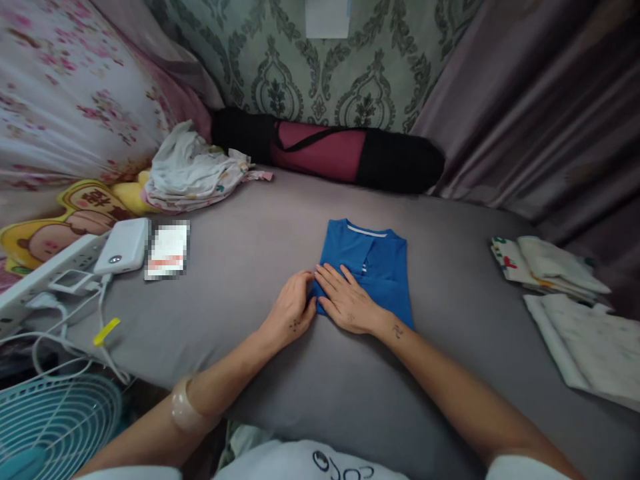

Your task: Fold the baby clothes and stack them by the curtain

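A blue T-shirt [385, 270], folded into a compact shape, lies on the grey bed sheet with its neckline at the far end. A light strip runs along the inside of the collar. My left hand [294, 303] is at the shirt's left edge, fingers bent together round the fabric there; their tips are partly hidden. Flat across the lower left part of the shirt rests my right hand [346, 298], its fingers stretched out and the thumb apart.
Folded light cloths [560, 267] lie at the right. Leftward are a power strip [50, 273], a white power bank [125, 245], cables and a blurred card [169, 250]. A blue fan [60, 420] stands below. A long black-and-maroon bag [320, 152] lies along the wall, near crumpled white cloth [193, 170].
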A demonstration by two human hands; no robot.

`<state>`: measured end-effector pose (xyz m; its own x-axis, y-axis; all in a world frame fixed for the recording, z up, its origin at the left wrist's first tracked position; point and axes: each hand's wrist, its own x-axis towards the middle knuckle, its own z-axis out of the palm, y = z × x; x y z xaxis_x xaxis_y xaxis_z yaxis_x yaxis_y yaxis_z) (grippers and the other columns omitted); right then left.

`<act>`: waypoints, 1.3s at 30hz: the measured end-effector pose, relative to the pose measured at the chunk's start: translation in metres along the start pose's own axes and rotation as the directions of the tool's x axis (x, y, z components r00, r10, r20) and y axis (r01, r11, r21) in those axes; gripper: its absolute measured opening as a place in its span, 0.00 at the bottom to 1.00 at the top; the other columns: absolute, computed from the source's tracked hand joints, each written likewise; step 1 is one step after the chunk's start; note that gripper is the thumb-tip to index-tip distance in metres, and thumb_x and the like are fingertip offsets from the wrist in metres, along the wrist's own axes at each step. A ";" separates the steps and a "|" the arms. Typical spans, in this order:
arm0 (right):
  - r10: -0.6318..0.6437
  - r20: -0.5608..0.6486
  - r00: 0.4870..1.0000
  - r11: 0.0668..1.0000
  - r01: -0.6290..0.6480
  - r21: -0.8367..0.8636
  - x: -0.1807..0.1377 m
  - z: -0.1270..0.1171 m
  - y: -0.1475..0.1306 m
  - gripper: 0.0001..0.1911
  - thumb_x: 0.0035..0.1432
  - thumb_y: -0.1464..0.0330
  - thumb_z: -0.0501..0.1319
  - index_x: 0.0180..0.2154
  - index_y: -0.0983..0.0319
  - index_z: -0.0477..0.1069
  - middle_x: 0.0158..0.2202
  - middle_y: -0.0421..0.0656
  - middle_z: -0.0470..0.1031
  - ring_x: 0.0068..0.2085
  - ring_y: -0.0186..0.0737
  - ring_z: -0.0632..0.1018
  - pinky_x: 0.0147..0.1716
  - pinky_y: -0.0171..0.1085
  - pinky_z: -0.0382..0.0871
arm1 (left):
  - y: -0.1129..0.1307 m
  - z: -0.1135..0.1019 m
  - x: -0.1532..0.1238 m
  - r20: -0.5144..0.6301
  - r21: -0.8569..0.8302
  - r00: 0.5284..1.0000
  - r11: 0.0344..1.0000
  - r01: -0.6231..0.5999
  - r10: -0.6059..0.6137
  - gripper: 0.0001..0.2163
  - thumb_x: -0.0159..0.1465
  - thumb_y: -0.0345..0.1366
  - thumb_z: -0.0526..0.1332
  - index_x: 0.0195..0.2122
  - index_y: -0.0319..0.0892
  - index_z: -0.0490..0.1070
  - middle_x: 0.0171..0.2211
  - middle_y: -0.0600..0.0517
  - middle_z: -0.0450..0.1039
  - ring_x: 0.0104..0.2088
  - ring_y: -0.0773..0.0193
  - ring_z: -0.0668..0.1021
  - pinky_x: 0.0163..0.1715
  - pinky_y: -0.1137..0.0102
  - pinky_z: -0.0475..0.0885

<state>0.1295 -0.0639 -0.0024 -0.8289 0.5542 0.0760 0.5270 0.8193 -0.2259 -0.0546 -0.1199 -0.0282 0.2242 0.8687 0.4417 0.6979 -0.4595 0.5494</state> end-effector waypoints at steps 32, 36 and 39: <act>0.150 -0.252 0.956 0.964 -0.198 -0.177 -0.160 -0.025 0.016 0.20 0.61 0.79 0.51 0.53 0.64 0.71 0.51 0.51 0.75 0.51 0.46 0.76 0.51 0.46 0.73 | -0.004 -0.042 0.031 0.597 0.097 0.728 0.870 -0.483 0.338 0.20 0.66 0.27 0.48 0.59 0.37 0.64 0.59 0.41 0.66 0.60 0.56 0.68 0.58 0.62 0.68; 0.192 -0.249 0.949 0.970 -0.222 -0.099 -0.160 -0.027 0.016 0.26 0.60 0.81 0.48 0.58 0.64 0.65 0.57 0.51 0.70 0.56 0.44 0.72 0.55 0.46 0.70 | 0.001 -0.041 0.037 0.564 0.115 0.745 0.860 -0.497 0.356 0.17 0.67 0.29 0.50 0.56 0.38 0.66 0.56 0.41 0.69 0.57 0.55 0.71 0.56 0.60 0.69; 0.226 -0.282 0.933 0.968 -0.246 -0.039 -0.158 -0.028 0.019 0.22 0.62 0.78 0.49 0.55 0.64 0.67 0.58 0.51 0.69 0.56 0.46 0.71 0.55 0.47 0.70 | 0.004 -0.040 0.041 0.540 0.106 0.757 0.863 -0.493 0.366 0.15 0.68 0.32 0.49 0.52 0.38 0.69 0.52 0.42 0.73 0.53 0.56 0.74 0.53 0.59 0.71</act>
<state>0.2758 -0.1322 0.0090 -0.6013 0.7431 0.2938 0.7216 0.6629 -0.1997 -0.0701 -0.0940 0.0207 0.7931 0.5897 0.1526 0.5640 -0.8056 0.1816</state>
